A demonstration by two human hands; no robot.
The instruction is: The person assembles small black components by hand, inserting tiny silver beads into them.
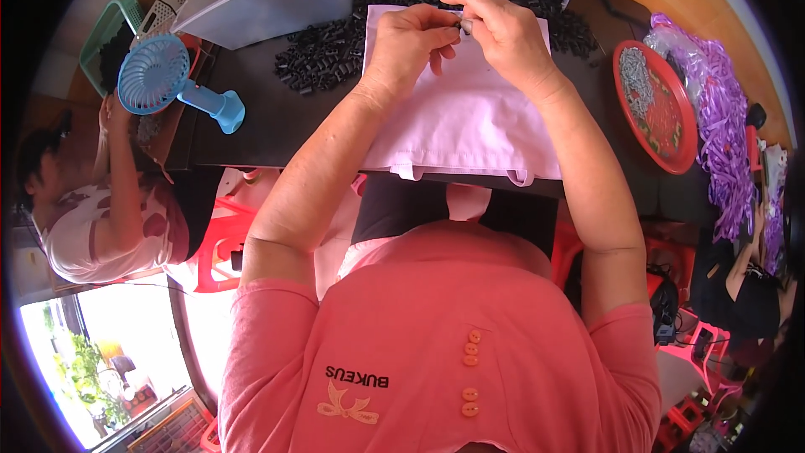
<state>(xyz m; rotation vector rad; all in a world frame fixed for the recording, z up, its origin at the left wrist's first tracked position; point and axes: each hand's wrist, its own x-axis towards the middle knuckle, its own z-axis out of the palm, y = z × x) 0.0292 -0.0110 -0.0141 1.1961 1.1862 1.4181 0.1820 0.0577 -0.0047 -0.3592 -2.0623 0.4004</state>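
Observation:
Over the far part of a pink cloth (461, 130) with short loops at its near edge, both my hands meet at the fingertips. Thumb and forefinger of my left hand (404, 40) are pinched together. My right hand (505, 38) pinches at the same spot, its forefinger raised and bent over. Something small and dark shows between the fingertips, too small and covered to name. Just beyond and to the left of the cloth lie many short black tube-like pieces (323, 54), heaped thickly at the back.
A translucent plastic bin (260, 4) stands at the back left, near a blue handheld fan (155, 74). On the right, a red oval tray (625, 109) holds small grey metal pieces beside a bundle of purple ribbons (725, 134). Another person (109, 226) sits at the left; one more is partly visible far right.

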